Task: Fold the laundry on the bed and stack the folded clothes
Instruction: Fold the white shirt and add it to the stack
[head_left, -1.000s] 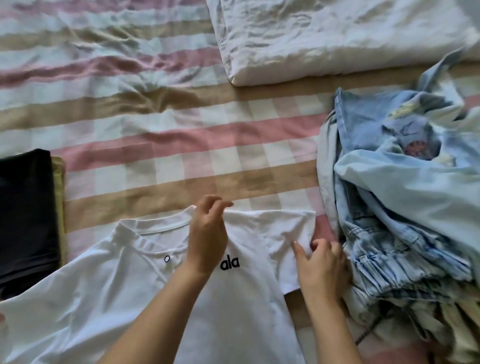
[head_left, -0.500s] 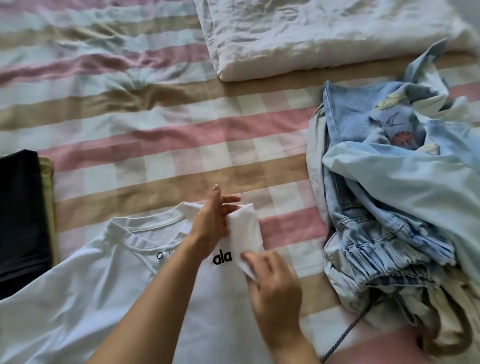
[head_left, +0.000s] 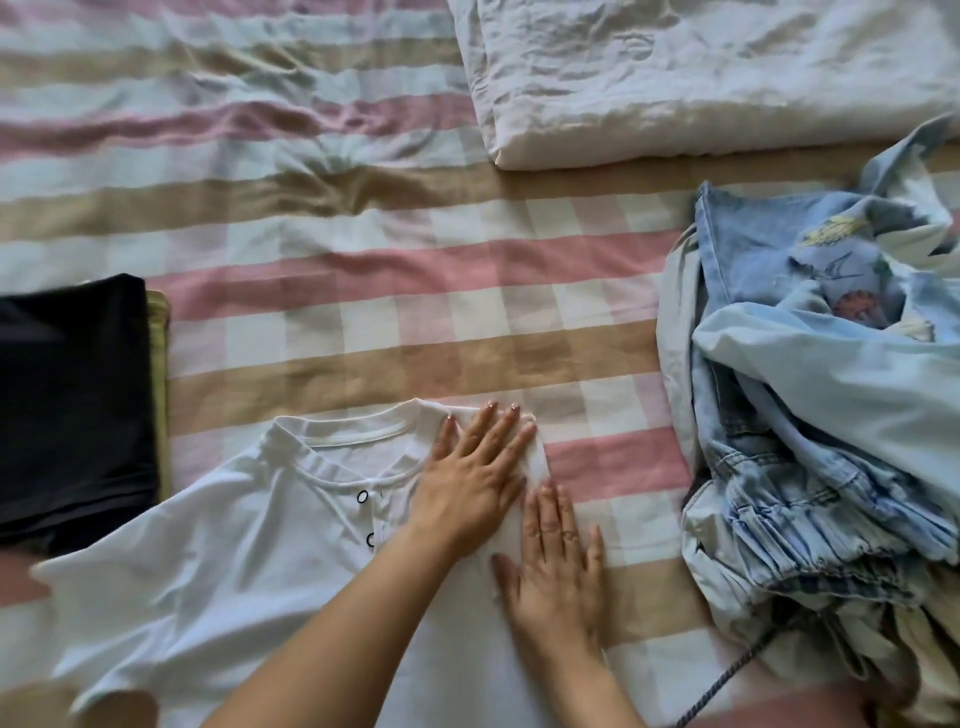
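Observation:
A white T-shirt (head_left: 218, 561) lies spread on the striped bed (head_left: 395, 291), collar toward the far side. Its right sleeve is folded inward over the chest. My left hand (head_left: 475, 478) lies flat on that folded part near the shoulder, fingers straight. Just below it, my right hand (head_left: 558, 566) presses flat on the folded edge, fingers straight too. The shirt's left sleeve stretches out toward the lower left. A stack of folded clothes (head_left: 72, 405), black on top of a yellow-green piece, sits at the left edge.
A heap of unfolded laundry (head_left: 821, 415), pale blue and denim with gathered fabric, fills the right side. A folded white duvet (head_left: 701, 78) lies at the far right of the bed. Bare checked sheet stretches between the shirt and the duvet.
My right hand carried the right sleeve inward over the chest and let it go. Both hands have gone from pinching the fabric to pressing it flat.

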